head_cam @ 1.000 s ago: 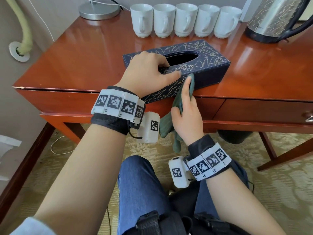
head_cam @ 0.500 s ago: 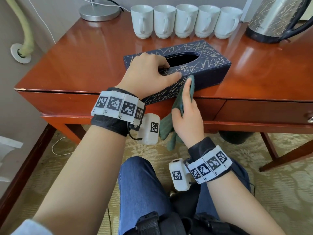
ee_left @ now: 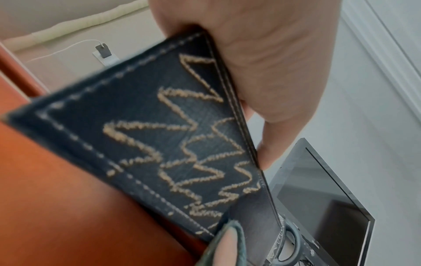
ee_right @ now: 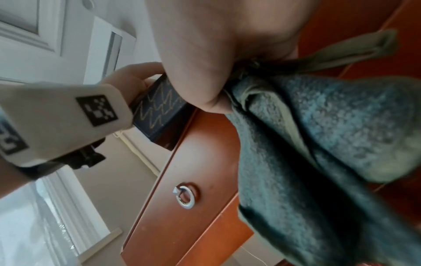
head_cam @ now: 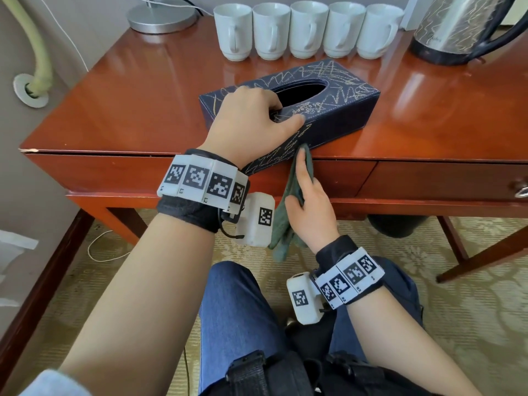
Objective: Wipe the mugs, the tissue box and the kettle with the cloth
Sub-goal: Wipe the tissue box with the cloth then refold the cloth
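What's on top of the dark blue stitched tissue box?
The left hand grips the dark blue stitched tissue box at its near-left end, fingers curled at the dark oval slot. The top under the hand is hidden; no tissue shows.

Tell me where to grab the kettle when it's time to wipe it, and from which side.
Take the kettle by its dark curved handle, probably from the right: the handle arches off the body's right side. The five mugs crowd its left.
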A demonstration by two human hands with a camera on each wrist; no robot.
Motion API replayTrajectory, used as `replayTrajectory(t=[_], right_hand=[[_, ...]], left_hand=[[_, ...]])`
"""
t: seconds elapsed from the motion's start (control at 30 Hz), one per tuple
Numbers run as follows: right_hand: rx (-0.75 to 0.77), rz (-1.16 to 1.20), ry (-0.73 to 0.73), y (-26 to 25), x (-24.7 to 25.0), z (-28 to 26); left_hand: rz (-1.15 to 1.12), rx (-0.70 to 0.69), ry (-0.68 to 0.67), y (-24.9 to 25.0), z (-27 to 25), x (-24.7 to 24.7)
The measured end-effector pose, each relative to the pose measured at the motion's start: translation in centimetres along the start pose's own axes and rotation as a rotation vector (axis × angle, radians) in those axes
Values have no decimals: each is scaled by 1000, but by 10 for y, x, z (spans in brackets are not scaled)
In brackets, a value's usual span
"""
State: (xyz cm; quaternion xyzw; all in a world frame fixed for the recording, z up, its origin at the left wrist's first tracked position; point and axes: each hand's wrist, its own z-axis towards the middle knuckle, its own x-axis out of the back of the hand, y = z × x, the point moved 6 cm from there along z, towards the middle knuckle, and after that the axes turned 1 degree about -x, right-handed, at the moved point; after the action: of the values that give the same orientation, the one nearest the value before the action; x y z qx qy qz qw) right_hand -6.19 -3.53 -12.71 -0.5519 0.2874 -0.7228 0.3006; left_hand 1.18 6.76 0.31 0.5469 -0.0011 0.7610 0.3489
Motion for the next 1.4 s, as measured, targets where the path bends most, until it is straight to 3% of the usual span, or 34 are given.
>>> replayTrajectory(t=[0.27, 0.43, 0.53, 0.63, 0.83, 0.97, 1.1, 1.23, 1.4], right_hand=[[-49, 144, 61, -7, -4, 5], [27, -88, -51, -1, -13, -6], [-70, -82, 71, 11, 1, -5], [-70, -31, 139, 8, 4, -3], [88, -109, -17, -9, -23, -4], [35, -251, 8, 1, -13, -4], [-136, -146, 200, 21, 13, -2], [-153, -40, 277, 13, 10, -2], [-99, 140, 186, 2, -14, -1]], left_hand=[[-44, -35, -52, -2, 0, 3], [-107, -15, -91, -10, 3, 10], [-116, -32, -94, -12, 4, 11], [-125, -40, -108, -12, 4, 9], [-131, -34, -108, -12, 3, 11], [-133, -29, -109, -12, 2, 11], [-142, -16, -123, -12, 2, 11], [-171, -11, -149, -12, 2, 12], [-185, -12, -171, -12, 2, 13]])
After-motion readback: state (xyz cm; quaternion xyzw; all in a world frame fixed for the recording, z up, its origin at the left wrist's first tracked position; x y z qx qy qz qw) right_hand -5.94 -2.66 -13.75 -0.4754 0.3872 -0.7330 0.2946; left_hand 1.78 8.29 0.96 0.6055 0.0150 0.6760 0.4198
